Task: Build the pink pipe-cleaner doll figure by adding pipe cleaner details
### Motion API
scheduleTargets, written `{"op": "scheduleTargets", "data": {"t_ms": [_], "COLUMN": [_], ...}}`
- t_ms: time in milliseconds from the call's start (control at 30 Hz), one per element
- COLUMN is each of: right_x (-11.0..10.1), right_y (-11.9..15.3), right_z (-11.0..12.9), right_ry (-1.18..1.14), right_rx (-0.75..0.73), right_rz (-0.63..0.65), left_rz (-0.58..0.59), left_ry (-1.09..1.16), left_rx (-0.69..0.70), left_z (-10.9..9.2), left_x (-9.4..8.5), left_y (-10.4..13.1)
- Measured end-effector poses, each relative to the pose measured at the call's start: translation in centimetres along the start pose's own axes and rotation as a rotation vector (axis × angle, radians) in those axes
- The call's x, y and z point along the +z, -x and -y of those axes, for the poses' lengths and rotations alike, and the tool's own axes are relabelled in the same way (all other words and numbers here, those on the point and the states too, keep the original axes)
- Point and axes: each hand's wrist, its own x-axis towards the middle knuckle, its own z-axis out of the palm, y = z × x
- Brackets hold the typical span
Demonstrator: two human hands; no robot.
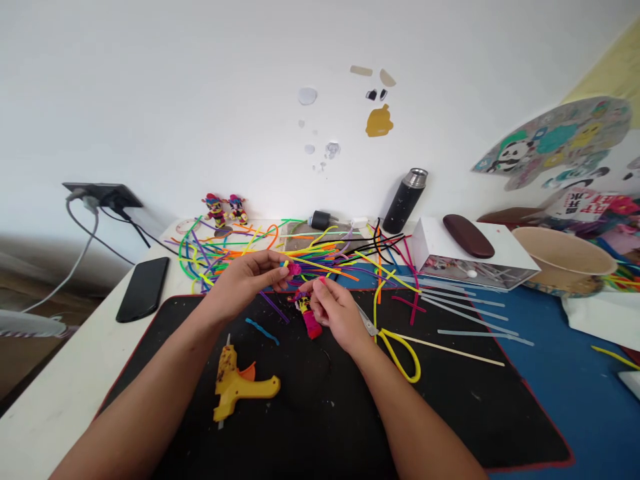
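The left hand (260, 275) is pinching a pink piece (293, 268) between thumb and finger, and these fingers are hiding part of it; the right hand (334, 308) is holding the doll (306, 308) over the black mat (460, 407), just below the left hand; its grip is pressing together near a red bit (322, 282), but I cannot tell if this bit is belonging to the doll; the fingers are covering one side of the doll, so its upper part is showing poorly. The right hand is also blocking the tip of the scissors (384, 333); the bottom edge is cutting off both forearms (165, 380). The stems (300, 257) are lying in a tangled heap behind the hands, hard to separate by eye. The glue gun (235, 387) is lying on the mat between the forearms, with a blue strip (263, 331) above it; a phone (143, 289) is resting on the table (75, 380) at left; two dolls (215, 211) are sitting by the wall; a flask (405, 201) is standing near a box (513, 253), whose small contents I cannot make out; a case (469, 235) is lying on top.
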Motion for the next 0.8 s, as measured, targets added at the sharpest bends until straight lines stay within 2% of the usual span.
{"op": "scheduleTargets", "data": {"t_ms": [167, 267, 367, 433, 600, 800], "right_x": [0.1, -0.2, -1.1, -2.0, -3.8, -4.1], "right_y": [0.2, 0.9, 1.8, 2.4, 3.2, 2.9], "right_z": [-0.8, -0.8, -0.1, 0.6, 1.8, 2.6], "right_ry": [0.182, 0.492, 0.927, 1.109, 1.404, 1.675], "right_rx": [-0.051, -0.095, -0.153, -0.163, -0.115, 0.0], "right_rz": [-0.085, -0.127, -0.093, -0.069, -0.022, 0.078], "left_rz": [-0.009, 0.015, 0.022, 0.028, 0.022, 0.023], "left_ry": [0.032, 0.037, 0.043, 0.052, 0.069, 0.074], "left_rx": [0.007, 0.006, 0.031, 0.053, 0.075, 0.089], "left_z": [-0.2, -0.3, -0.2, -0.1, 0.0, -0.2], "left_x": [-0.4, -0.6, -1.0, -1.3, -1.9, -2.3], "left_y": [0.1, 0.0, -0.2, -0.3, -0.4, -0.4]}}
